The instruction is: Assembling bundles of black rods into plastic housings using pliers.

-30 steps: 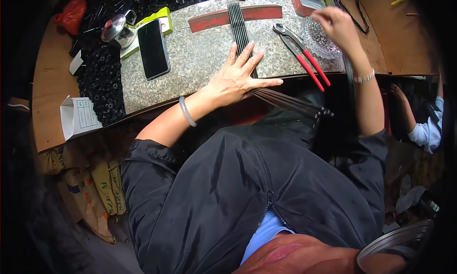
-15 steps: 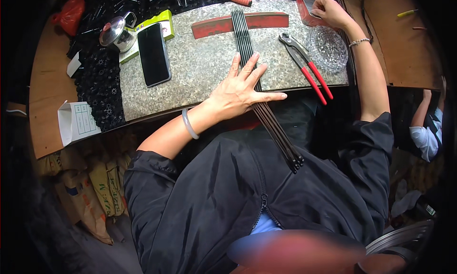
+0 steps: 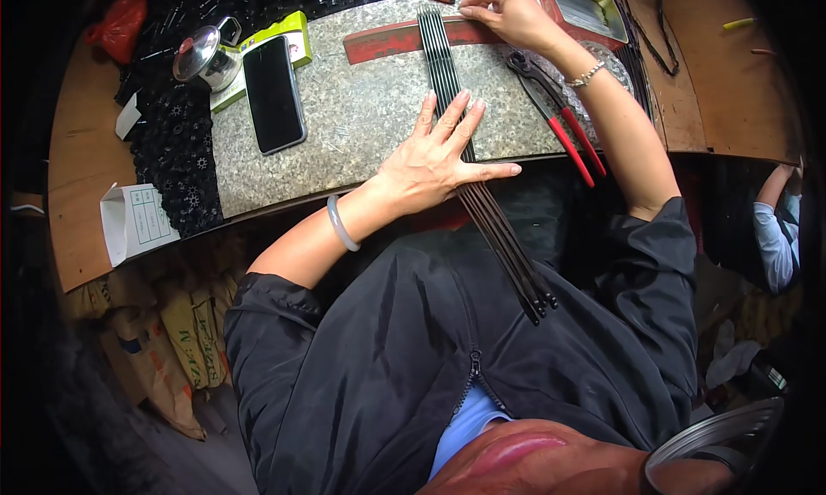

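Brown wood makes up the desk, and a speckled grey stone slab sits on it. On the left of the slab lies a black phone. On the right are pliers with red handles, and past them, on the far right, an open red tin.

Thin dark rods lie side by side in the middle. Their far part goes over a long red bar, and their near ends stick out past the slab, over the person's lap. The left hand is flat on top of the rods, fingers spread wide, thumb out to the right. The right hand is just right of the rods' far tips. Its thumb and first finger are close together, but I cannot tell if they meet or pinch something tiny.

My guess is that this step is small work at the far tips. The next move seems to need a still left hand and a careful right one.
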Demonstrator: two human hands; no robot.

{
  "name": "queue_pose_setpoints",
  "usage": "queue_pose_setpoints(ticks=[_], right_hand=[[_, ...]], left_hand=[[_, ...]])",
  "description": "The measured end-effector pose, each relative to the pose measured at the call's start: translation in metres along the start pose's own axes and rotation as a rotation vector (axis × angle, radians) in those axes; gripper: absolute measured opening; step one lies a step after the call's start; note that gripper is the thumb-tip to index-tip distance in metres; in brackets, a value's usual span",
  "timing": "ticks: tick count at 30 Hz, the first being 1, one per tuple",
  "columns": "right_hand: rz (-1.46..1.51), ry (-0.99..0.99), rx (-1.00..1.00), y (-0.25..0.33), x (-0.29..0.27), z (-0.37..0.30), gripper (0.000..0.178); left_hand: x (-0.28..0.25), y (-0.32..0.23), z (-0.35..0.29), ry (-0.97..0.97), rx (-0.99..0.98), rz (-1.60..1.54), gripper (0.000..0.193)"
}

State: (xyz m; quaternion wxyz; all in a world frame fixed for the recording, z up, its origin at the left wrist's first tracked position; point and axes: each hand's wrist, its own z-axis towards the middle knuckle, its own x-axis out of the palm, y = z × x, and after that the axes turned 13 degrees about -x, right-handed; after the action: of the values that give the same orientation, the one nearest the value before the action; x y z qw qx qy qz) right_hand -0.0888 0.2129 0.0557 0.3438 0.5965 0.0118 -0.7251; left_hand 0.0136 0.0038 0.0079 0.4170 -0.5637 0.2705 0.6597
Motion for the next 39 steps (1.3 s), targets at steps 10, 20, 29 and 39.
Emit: queue_pose_setpoints(ticks=[10, 20, 29, 39], right_hand=[[0.221, -0.193, -0.304, -0.023, 0.031, 0.004, 0.019], [0.272, -0.084, 0.003, -0.025, 0.036, 0.011, 0.02], [0.123, 0.022, 0.003, 0.0, 0.014, 0.014, 0.017], [0.1, 0.016, 0.062, -0.008, 0.023, 0.016, 0.018]], left_hand=[[0.001, 0.0, 0.0, -0.016, -0.003, 0.014, 0.055], [-0.003, 0.001, 0.0, 0.014, -0.009, -0.062, 0.057], [-0.003, 0.002, -0.002, 0.016, -0.018, -0.107, 0.063], [-0.002, 0.003, -0.002, 0.026, -0.026, -0.124, 0.065]])
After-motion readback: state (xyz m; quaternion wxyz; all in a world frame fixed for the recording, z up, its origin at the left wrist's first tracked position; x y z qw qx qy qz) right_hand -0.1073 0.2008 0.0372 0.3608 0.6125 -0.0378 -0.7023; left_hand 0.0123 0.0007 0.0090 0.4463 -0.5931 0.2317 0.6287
